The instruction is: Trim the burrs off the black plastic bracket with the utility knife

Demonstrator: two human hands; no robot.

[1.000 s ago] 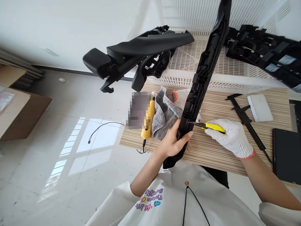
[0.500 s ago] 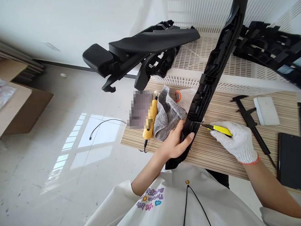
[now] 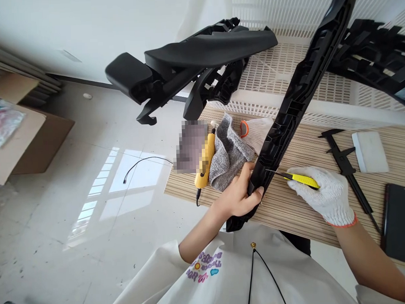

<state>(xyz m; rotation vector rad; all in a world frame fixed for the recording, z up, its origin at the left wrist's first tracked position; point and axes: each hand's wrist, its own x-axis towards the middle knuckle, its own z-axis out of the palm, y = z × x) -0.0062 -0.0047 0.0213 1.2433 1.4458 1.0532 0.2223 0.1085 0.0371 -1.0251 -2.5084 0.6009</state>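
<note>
Two hands work on one long black plastic trim strip, which runs from 6 o'clock up to 1 o'clock above the bench. Bare left hand grips its lower end. Gloved right hand holds a yellow utility knife, blade tip touching the strip edge low down; trimming seems just started, most of the edge remains.

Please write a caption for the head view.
Bare left hand grips a black trim part; gloved right hand holds a yellow knife against it.
</note>
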